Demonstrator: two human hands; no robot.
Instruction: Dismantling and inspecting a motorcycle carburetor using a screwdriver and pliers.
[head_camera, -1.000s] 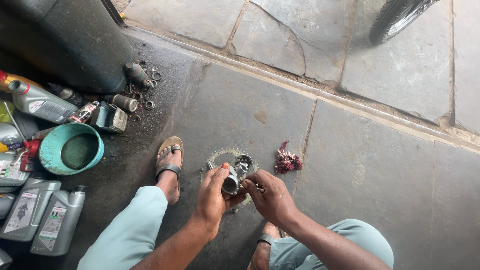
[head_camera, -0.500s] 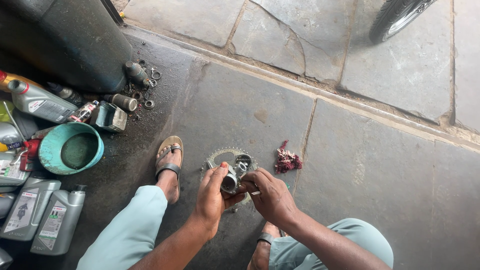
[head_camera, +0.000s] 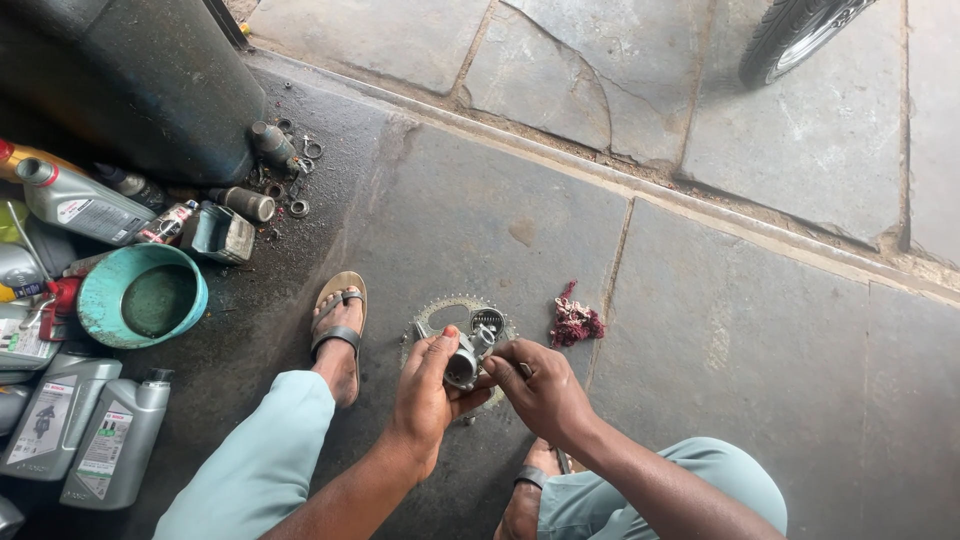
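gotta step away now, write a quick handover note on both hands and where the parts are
Left hand: gripping a small metal part.
Right hand: fingers at the same part from the other side; whether it holds a tool cannot be told.
Toothed sprocket: flat on the stone floor under the hands.
Red rag: on the floor, right of the sprocket.
Teal bowl, grey oil bottles and loose rings: far left.
Done and left: the part is in hand, not set down.

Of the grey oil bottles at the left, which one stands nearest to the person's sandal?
The grey oil bottle with the black cap, rightmost of the lower pair; its twin stands farther left.
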